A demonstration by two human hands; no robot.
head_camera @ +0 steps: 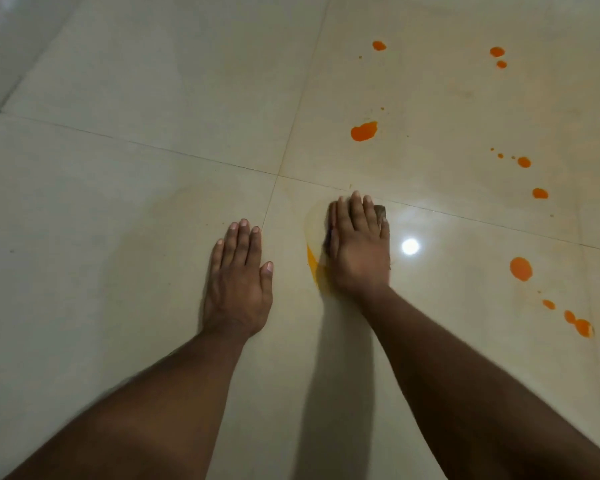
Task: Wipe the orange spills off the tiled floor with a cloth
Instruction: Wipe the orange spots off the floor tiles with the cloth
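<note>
A: Entry, head view. Step in hand looks like the wiping stroke itself. The right hand (359, 244) lies flat, fingers straight, pressing the cloth (381, 212) against the floor (136, 133). Only a dark corner of the cloth shows past the fingertips; the rest is hidden under the palm.

B: Location?

A: Just below the tile joint (222, 162) that crosses the middle of the floor, near where the four tiles meet. A yellow smear (313, 263) touches the hand's left side, with a faint wet arc above it; judged to be a spill partly taken up.

B: Left hand (238, 275)?

A: Flat on the floor, fingers straight and together, holding nothing; apparently a brace. Just beside the smear, not touching it.

B: Remaining work?

A: Considerable. The largest drop (363, 130) sits on the far tile, the round drop (521, 269) toward the right edge of the floor, and smaller spots lie scattered between and beyond.

B: Next move calls for?

A: Probably one pass back over the smear, then carrying the cloth rightward, pressure kept even so the orange lifts rather than spreads.
</note>
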